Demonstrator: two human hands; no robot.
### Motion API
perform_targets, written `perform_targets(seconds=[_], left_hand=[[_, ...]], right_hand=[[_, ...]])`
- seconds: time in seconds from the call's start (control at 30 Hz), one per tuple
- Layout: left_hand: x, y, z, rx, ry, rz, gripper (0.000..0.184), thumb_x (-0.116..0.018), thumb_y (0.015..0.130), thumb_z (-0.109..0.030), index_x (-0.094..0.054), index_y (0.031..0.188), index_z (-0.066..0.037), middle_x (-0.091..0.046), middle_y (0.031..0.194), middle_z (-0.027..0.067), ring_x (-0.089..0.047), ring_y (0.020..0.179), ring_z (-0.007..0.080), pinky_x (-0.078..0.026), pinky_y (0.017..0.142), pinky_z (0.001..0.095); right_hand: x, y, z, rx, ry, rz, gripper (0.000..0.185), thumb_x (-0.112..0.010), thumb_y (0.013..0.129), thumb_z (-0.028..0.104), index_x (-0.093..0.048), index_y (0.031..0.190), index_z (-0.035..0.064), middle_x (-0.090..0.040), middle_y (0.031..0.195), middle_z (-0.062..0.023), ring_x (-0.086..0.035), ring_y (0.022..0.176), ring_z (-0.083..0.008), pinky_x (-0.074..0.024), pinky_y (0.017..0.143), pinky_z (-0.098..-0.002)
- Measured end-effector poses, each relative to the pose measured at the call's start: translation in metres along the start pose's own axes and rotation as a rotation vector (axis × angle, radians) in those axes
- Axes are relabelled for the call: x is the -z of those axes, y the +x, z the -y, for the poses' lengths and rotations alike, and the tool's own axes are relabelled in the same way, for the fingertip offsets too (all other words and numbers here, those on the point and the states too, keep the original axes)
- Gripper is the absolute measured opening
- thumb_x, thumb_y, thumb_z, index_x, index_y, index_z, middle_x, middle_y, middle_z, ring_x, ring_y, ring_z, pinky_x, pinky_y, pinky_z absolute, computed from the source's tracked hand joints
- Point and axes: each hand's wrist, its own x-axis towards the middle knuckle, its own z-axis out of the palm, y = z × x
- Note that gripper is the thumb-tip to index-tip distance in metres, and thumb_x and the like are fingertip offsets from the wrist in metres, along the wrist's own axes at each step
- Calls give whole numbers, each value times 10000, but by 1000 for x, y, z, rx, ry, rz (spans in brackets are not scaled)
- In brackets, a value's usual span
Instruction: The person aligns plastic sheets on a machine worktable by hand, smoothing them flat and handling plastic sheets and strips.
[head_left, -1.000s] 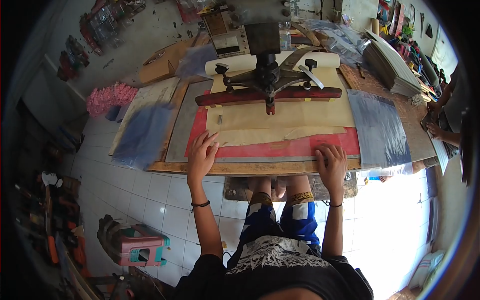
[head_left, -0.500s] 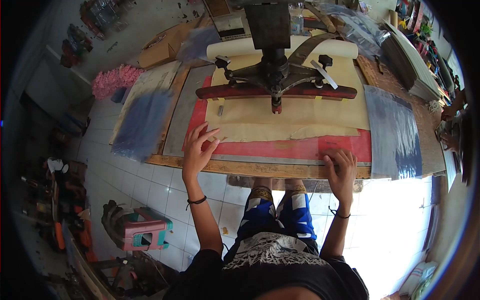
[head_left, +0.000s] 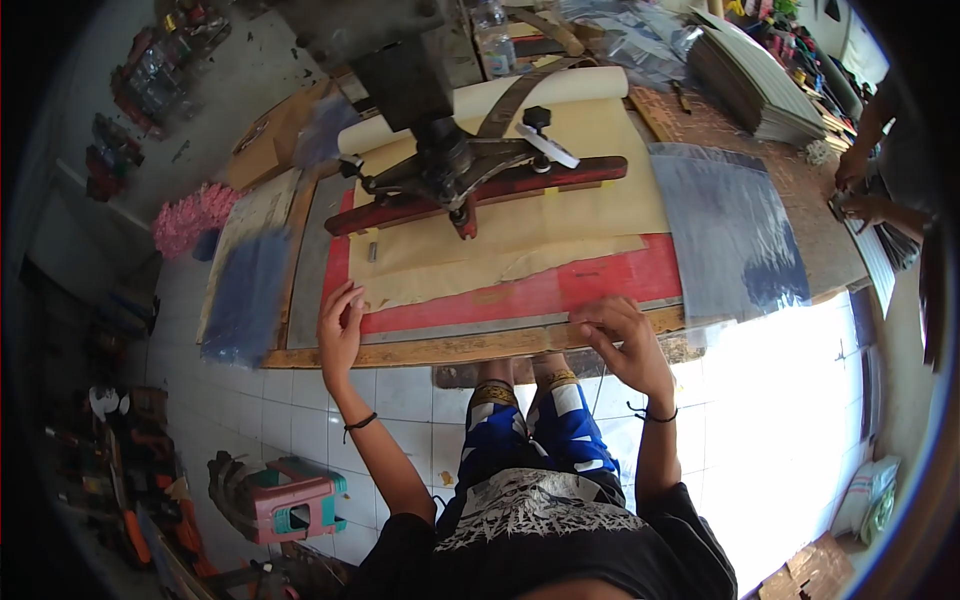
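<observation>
My left hand is at the left front corner of a red sheet, fingers slightly curled and thumb a little apart, with nothing visible in it. Over the front edge of the worktable, my right hand has its fingers bent together. Whatever they may grip is hidden; a faint see-through film edge shows close by on the red. A cream sheet with a ragged front edge covers much of the red one. Above it hangs a black metal press head with a dark red bar.
Clear plastic sheets lie at the right, more bluish plastic at the left. Behind are a cream roll and a board stack. A co-worker's hands are at the far right. A plastic stool stands lower left.
The view has shifted, so the table and press appear further left. My left fingers have drawn closer together. My right hand has turned and moved left along the front edge.
</observation>
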Motion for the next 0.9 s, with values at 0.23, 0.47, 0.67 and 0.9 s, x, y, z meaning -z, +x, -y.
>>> perform_targets(seconds=[0.23, 0.47, 0.67, 0.9], left_hand=[[7, -3, 12, 117, -99, 10, 294, -594, 1068, -211, -705, 1262, -20, -685, 1356, 120, -624, 1265, 234, -477, 1058, 351], [5, 0, 15, 121, -136, -9, 293, -605, 1058, -215, -707, 1259, -29, -694, 1340, 127, -636, 1265, 269, -477, 1064, 375], [9, -3, 13, 170, -102, 24, 331, -602, 1062, -262, -700, 1284, -37, -682, 1365, 126, -621, 1286, 268, -458, 1088, 372], [9, -3, 12, 164, -109, 16, 319, -608, 1056, -249, -699, 1274, -35, -683, 1364, 129, -622, 1285, 264, -457, 1087, 367]], right_hand=[[102, -54, 5, -120, -526, -166, 609, -899, 715, 148, -667, 1277, 113, -569, 1473, -109, -490, 1382, -350, -419, 1139, -507], [138, -83, -42, -260, -718, -72, 694, -878, 748, 161, -622, 1392, 189, -479, 1586, -82, -418, 1457, -317, -358, 1200, -485], [163, -48, -34, -293, -478, -257, 355, -694, 956, 111, -687, 1311, 120, -724, 1230, -152, -688, 1129, -324, -520, 957, -440], [167, -29, -35, -488, -512, -257, 262, -554, 1069, 215, -716, 1239, 98, -748, 1022, -201, -731, 959, -357, -535, 831, -421]])
